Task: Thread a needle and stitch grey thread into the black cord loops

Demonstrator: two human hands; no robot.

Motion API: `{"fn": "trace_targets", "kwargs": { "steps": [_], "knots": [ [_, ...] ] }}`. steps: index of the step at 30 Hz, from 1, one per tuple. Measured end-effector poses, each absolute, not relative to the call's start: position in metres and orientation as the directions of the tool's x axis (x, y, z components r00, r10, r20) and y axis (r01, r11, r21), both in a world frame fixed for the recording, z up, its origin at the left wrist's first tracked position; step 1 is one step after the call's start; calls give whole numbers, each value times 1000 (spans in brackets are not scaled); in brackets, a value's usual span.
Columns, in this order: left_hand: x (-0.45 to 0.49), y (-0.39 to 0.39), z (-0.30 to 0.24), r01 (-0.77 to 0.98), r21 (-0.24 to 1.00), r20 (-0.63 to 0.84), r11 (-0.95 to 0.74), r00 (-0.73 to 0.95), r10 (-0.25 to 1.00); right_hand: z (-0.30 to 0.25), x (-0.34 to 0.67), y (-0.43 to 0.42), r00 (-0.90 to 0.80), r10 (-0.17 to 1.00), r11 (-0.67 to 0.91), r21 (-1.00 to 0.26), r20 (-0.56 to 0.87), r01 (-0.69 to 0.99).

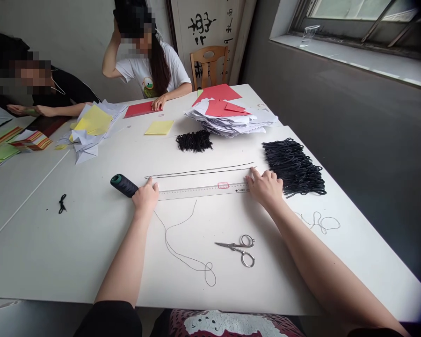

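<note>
Two lengths of black cord (200, 172) lie side by side across the white table, just above a clear ruler (192, 190). My left hand (146, 194) rests by the ruler's left end, its index fingertip on the cords' left end. At the other end, my right hand (266, 187) lies with its index finger stretched onto the cord and its thumb near the ruler. Neither hand grips anything that I can see. A spool of black thread (124, 185) lies against my left hand. Silver scissors (236, 245), slightly spread, lie between my forearms.
Thin loose thread (168, 241) curls near the scissors. Black looped cords lie in a large bundle (294, 166) and a smaller one (194, 141). Behind them is a paper stack (231, 122). Two people sit across the table (101, 262), one with a hand on red paper (140, 109).
</note>
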State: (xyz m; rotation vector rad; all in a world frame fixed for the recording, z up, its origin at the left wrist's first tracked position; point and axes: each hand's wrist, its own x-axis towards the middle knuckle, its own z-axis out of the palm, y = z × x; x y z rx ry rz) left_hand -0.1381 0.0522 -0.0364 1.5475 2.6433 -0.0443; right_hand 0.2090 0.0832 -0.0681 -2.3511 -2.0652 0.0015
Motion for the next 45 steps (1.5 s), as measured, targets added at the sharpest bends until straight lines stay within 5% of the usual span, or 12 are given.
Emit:
{"fn": "trace_targets", "kwargs": {
  "steps": [37, 45],
  "knots": [
    [-126, 59, -36, 844, -4, -80, 536, -535, 841, -75, 208, 99, 146, 987, -136, -128, 73, 982],
    [-123, 45, -33, 857, 49, 28, 512, -514, 857, -58, 180, 97, -194, 967, 224, -188, 162, 956]
  ]
}}
